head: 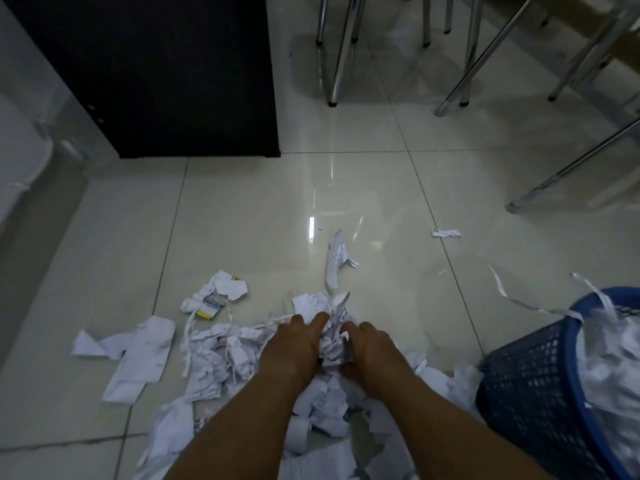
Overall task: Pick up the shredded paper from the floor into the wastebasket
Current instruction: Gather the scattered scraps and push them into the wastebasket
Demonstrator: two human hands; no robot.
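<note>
A heap of white shredded paper (221, 362) covers the glossy tiled floor in front of me. My left hand (294, 344) and my right hand (369, 351) are side by side on the heap and press a crumpled bunch of paper (334, 342) between them. A blue mesh wastebasket (540, 386) stands at the lower right, tilted toward me and heaped with shreds that hang over its rim. Loose pieces lie farther out: a long strip (335, 261), a small scrap (446, 233) and a folded sheet (138, 355).
A black cabinet (166, 74) stands at the upper left beside a white wall. Chrome chair and table legs (334, 64) crowd the upper right. Torn printed packaging (216, 299) lies left of the heap.
</note>
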